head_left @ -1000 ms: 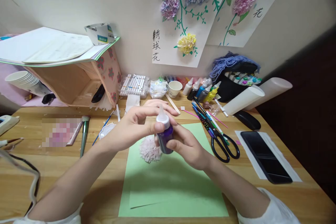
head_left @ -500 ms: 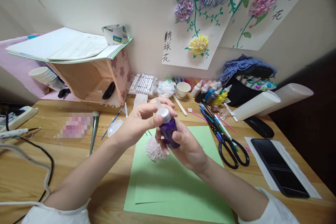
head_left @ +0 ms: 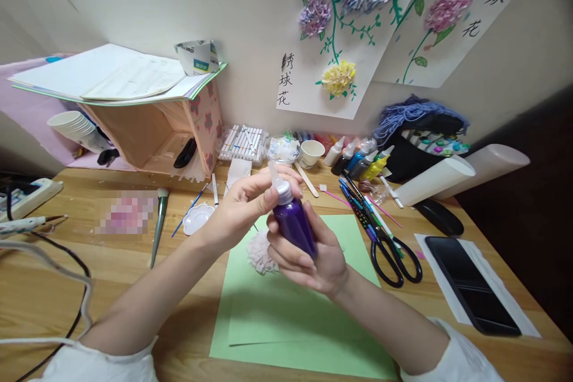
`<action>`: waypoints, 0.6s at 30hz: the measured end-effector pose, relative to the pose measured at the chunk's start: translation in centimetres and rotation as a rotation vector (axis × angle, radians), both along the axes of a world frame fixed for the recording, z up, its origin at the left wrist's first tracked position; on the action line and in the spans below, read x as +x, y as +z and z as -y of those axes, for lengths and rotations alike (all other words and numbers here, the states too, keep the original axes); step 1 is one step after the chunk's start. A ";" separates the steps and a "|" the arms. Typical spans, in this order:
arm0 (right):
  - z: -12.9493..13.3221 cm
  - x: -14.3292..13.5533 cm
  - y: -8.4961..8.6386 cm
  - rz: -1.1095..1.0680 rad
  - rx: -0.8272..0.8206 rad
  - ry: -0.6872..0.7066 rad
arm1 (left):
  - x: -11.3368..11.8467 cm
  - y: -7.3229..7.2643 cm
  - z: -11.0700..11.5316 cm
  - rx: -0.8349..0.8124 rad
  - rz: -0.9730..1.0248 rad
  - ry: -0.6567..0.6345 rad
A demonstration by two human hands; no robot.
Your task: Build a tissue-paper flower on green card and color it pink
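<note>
A purple paint bottle (head_left: 295, 228) with a whitish nozzle cap is held up, tilted, above the table. My right hand (head_left: 313, 256) wraps its body from below. The thumb and fingers of my left hand (head_left: 250, 200) close on the cap (head_left: 283, 188) at the top. Beneath the hands lies a sheet of green paper (head_left: 277, 322). A pale pink ruffled flower (head_left: 261, 253) rests on that paper, partly covered by my right hand's fingers.
Black-handled scissors (head_left: 388, 259) and pens lie right of the paper, near a phone (head_left: 472, 283). Several paint bottles (head_left: 358, 158) and a paper cup (head_left: 312, 154) stand by the wall. Left are a white palette (head_left: 197, 218), a brush (head_left: 160, 227) and cables (head_left: 87, 286).
My right hand's fingers have shifted around the bottle, and more of its purple body shows. My left hand stays at the cap, slightly farther right.
</note>
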State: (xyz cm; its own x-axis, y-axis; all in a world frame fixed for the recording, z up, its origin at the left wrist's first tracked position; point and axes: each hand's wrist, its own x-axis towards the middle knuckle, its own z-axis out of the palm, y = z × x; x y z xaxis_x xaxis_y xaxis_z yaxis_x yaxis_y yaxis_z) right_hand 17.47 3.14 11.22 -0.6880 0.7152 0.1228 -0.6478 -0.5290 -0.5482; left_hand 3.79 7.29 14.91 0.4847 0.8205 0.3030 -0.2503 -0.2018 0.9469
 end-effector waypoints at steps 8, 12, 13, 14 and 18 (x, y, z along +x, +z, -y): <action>0.1 0.2 -0.3 0.426 0.285 -0.449 | 0.0 0.1 0.7 0.128 -0.042 0.196; -0.1 -0.3 -0.8 0.177 0.123 -0.058 | -0.3 -0.3 1.1 -0.034 -0.050 0.168; -0.1 -0.5 -1.0 0.138 0.094 0.006 | -0.4 -0.4 1.2 -0.057 -0.054 0.166; -0.1 -0.7 -1.3 0.113 0.084 0.055 | -0.6 -0.6 1.3 -0.065 -0.054 0.159; 0.1 -0.8 -2.8 0.246 0.217 0.092 | -2.7 -1.7 2.3 -0.010 -0.114 0.083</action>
